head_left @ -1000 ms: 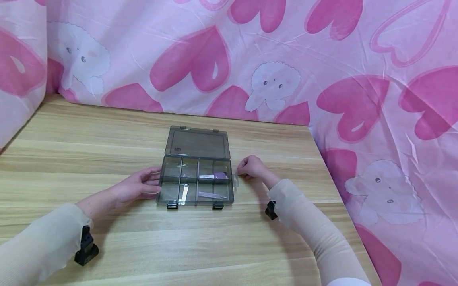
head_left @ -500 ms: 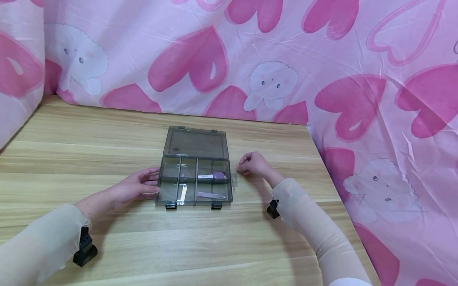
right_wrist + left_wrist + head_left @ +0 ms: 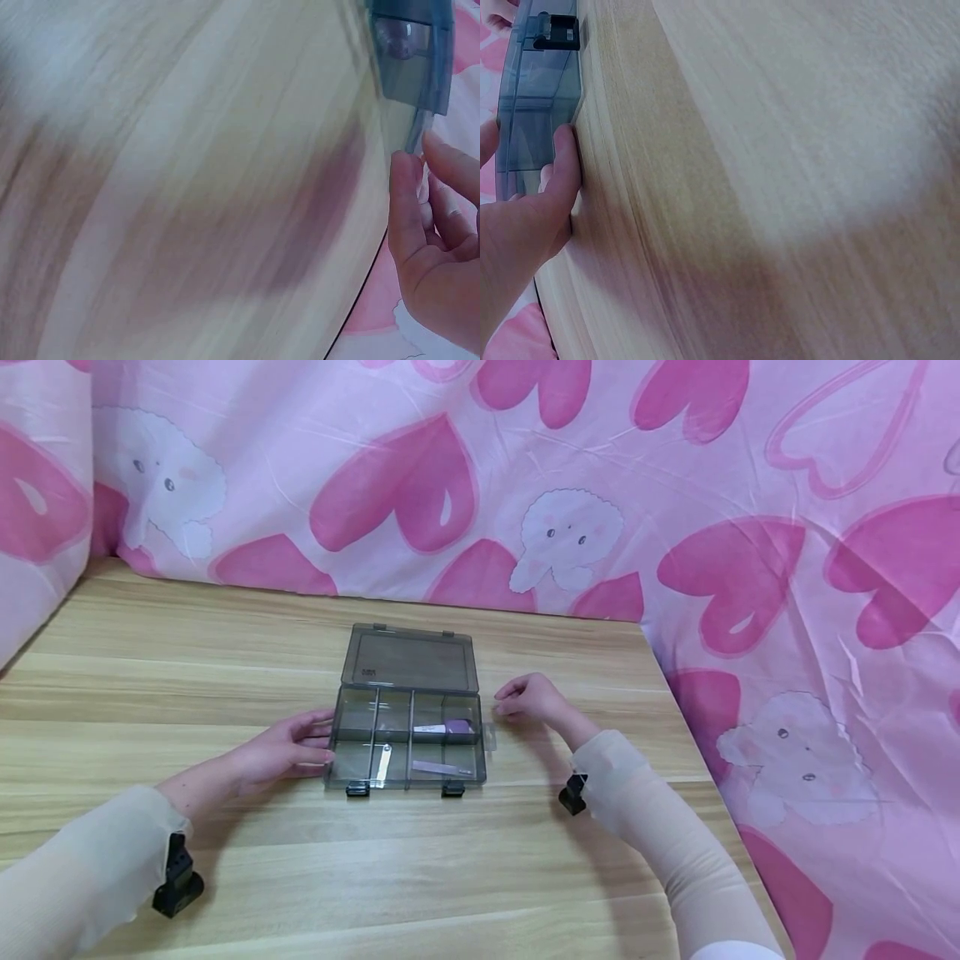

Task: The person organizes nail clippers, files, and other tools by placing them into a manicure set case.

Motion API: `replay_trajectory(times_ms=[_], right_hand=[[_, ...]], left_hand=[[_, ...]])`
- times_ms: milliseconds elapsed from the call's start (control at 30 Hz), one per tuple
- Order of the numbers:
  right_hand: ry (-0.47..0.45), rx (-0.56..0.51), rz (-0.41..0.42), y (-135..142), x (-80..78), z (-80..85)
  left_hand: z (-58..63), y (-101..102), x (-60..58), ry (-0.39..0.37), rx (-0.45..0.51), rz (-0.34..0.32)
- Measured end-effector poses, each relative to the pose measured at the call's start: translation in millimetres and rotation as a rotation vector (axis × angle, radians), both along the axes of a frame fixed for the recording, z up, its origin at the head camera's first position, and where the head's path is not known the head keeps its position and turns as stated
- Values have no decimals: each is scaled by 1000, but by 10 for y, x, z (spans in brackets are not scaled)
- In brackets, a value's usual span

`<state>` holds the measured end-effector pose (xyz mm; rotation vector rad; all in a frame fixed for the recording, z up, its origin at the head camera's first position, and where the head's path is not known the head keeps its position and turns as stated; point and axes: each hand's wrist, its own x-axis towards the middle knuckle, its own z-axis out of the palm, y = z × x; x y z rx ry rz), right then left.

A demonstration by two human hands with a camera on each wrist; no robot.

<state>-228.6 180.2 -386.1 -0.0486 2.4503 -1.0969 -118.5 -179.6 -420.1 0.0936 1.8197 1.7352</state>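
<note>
A smoky clear compartment box (image 3: 390,766) lies with its lid (image 3: 410,660) folded back on the table. My left hand (image 3: 288,750) touches its left side, fingers fairly straight, thumb toward the near corner. Just off the right side hovers my right hand (image 3: 536,700), its fingers loosely bent and no object visible in them. A clear tab (image 3: 490,737) sticks out from that side below the fingertips. Inside are a pale strip with a round end (image 3: 384,764), a lilac strip (image 3: 444,768) and a purple piece (image 3: 458,727) beside a white label-like part (image 3: 430,729).
Black latches (image 3: 357,789) stand out along the box's near edge. The wood-grain table (image 3: 315,877) reaches back to a pink heart-patterned cloth (image 3: 397,485), which also hangs along the right. Black wrist cameras (image 3: 178,878) sit on both forearms.
My right hand has drawn slightly up and away from the clear tab. The left hand stays against the box, and the whole view has shifted a little.
</note>
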Motion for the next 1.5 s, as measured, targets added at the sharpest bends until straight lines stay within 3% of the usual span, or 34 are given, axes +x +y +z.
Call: replay_trajectory(times_ms=[200,500,867,1500], right_hand=[[10,-4,37,-75,4,60],[-47,-74,32,-231,22,152],[-99,-137,82,-445,48,217],[-111,-155,141,-832,118,235]], left_hand=[[6,-4,7,-4,9,-1],[1,-11,17,-2,18,1],[-3,-11,36,1,18,2],[-34,4,44,37,-6,6]])
